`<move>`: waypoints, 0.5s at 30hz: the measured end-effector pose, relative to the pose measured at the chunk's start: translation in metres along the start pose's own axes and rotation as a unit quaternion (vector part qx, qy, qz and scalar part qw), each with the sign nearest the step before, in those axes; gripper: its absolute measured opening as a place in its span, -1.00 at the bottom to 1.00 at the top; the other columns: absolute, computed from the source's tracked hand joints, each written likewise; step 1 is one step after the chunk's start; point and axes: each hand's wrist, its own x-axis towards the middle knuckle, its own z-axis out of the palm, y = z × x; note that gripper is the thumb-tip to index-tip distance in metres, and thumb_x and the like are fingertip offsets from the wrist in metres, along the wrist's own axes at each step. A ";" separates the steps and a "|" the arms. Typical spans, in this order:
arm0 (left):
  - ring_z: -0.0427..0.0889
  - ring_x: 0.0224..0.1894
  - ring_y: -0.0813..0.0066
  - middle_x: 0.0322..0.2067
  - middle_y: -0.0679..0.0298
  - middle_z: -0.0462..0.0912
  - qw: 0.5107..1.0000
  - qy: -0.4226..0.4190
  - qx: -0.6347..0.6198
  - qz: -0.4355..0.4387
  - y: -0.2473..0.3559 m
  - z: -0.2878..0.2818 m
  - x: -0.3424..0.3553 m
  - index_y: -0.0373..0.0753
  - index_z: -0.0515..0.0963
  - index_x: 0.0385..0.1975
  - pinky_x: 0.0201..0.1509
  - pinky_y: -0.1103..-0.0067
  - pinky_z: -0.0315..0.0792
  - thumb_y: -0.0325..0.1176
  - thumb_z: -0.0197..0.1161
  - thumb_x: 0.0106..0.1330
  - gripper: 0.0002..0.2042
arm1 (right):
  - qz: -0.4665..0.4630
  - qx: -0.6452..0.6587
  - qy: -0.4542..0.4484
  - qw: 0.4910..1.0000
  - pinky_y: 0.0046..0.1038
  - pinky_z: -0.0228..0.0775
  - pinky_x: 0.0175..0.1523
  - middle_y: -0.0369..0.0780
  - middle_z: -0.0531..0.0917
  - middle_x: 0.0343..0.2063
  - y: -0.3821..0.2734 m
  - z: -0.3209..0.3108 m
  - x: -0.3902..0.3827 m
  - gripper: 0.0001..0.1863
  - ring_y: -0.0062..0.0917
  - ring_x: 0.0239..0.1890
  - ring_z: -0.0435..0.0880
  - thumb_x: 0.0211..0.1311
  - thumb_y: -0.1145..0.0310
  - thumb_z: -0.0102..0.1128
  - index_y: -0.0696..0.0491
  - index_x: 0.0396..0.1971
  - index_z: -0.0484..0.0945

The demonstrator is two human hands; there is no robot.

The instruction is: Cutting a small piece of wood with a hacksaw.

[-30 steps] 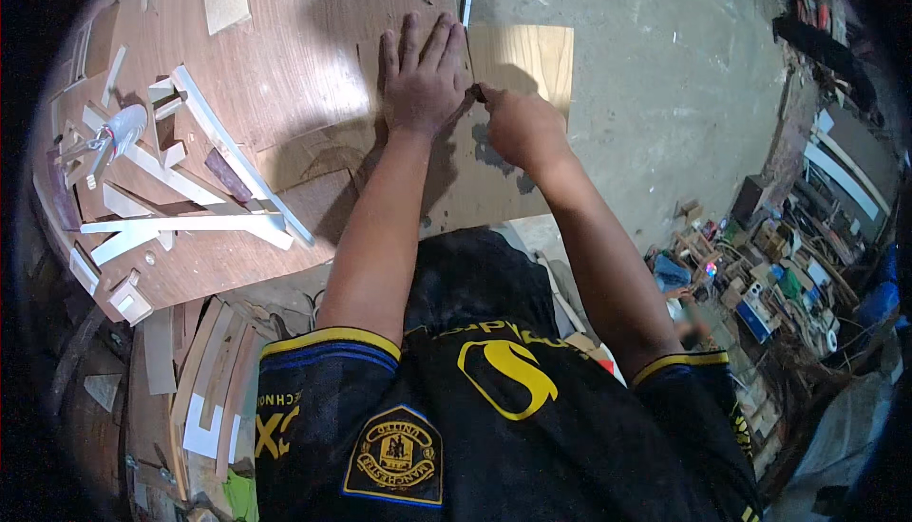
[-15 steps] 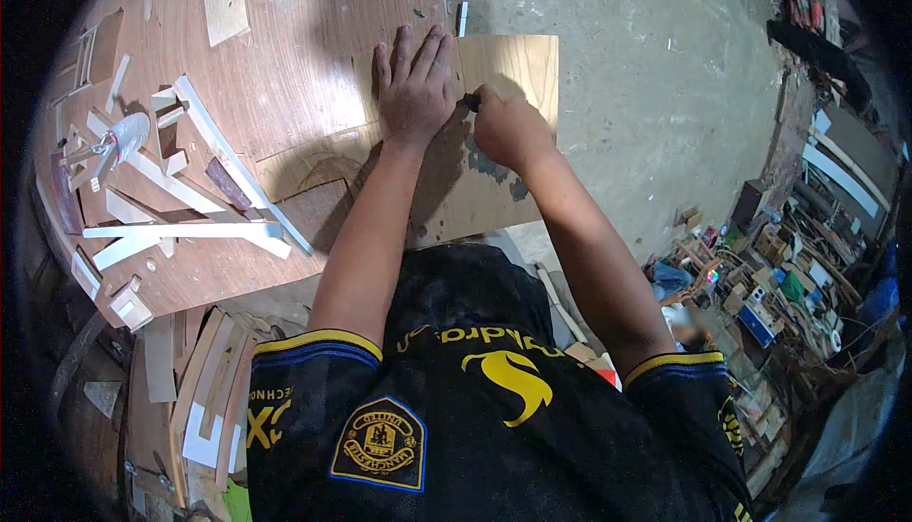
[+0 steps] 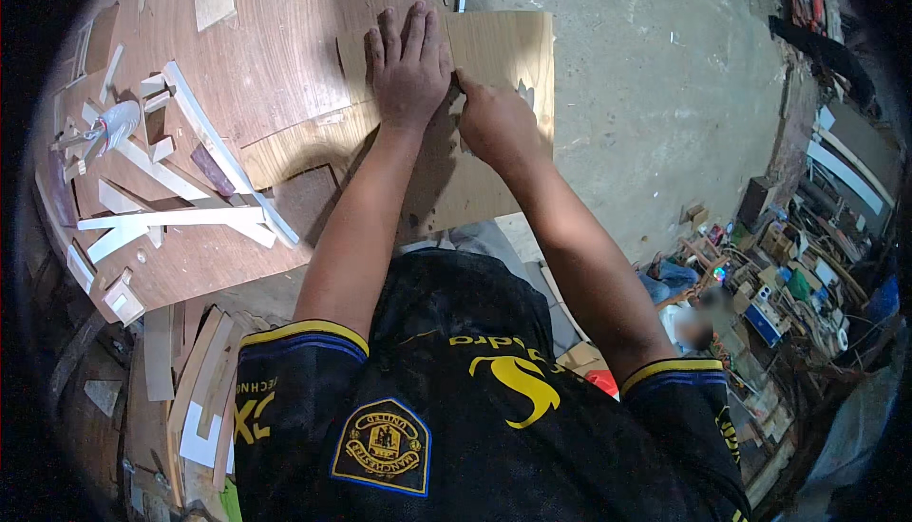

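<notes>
Pressing our left hand [image 3: 408, 71] flat, fingers apart, on the thin light-brown plywood sheet [image 3: 494, 94] at the worktop's [image 3: 275, 66] right edge, prob. to steady it; right hand [image 3: 496, 123] fingers curled together, contents can't tell.

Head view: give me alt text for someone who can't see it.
Seen from above, a person presses the left hand flat on a thin plywood sheet while the right hand, closed as if around a small tool, rests on it just beside. Pale wood strips and offcuts lie on the round wooden tabletop to the left.
</notes>
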 end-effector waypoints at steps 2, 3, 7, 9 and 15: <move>0.18 0.38 0.06 0.30 0.38 0.35 1.000 0.009 -0.021 -0.005 0.004 0.003 -0.002 -0.08 0.43 0.22 0.42 0.09 -0.01 -0.10 0.09 0.27 -0.50 | 0.046 -0.026 -0.024 0.998 -0.09 0.51 -0.22 0.02 0.67 -0.41 -0.002 0.001 0.004 -0.57 -0.08 -0.34 0.68 0.16 0.43 -0.04 -0.06 0.07 0.52; 0.19 0.38 0.08 0.30 0.40 0.34 0.999 0.010 0.029 -0.010 0.008 0.005 -0.002 -0.07 0.43 0.23 0.42 0.08 -0.02 -0.09 0.08 0.27 -0.49 | 0.045 -0.023 -0.023 0.998 -0.09 0.51 -0.22 0.02 0.67 -0.41 -0.003 0.003 0.003 -0.57 -0.08 -0.34 0.68 0.16 0.43 -0.04 -0.06 0.07 0.52; 0.22 0.37 0.05 0.27 0.39 0.39 0.996 0.064 0.060 -0.012 0.001 0.018 -0.004 0.00 0.48 0.17 0.40 0.03 -0.01 -0.11 0.08 0.24 -0.53 | 0.022 -0.057 -0.010 0.998 -0.11 0.53 -0.22 -0.03 0.69 -0.47 -0.013 -0.012 0.000 -0.64 -0.11 -0.36 0.70 0.17 0.37 -0.01 -0.03 -0.02 0.54; 0.19 0.39 0.10 0.27 0.43 0.39 0.998 0.054 0.040 -0.022 0.002 0.020 -0.003 0.02 0.48 0.18 0.41 0.04 -0.02 -0.13 0.06 0.23 -0.53 | 0.018 -0.066 -0.044 0.997 -0.12 0.53 -0.22 -0.02 0.69 -0.45 -0.014 -0.027 -0.008 -0.67 -0.13 -0.34 0.71 0.18 0.36 -0.01 -0.02 -0.05 0.55; 0.12 0.42 0.16 0.34 0.46 0.29 0.996 -0.002 -0.078 -0.047 0.013 0.006 -0.011 -0.04 0.39 0.27 0.45 0.03 -0.13 -0.20 -0.02 0.30 -0.51 | 0.039 -0.047 -0.059 0.996 -0.12 0.53 -0.24 -0.01 0.69 -0.42 -0.010 -0.040 -0.048 -0.70 -0.12 -0.33 0.71 0.23 0.33 -0.03 0.03 -0.06 0.51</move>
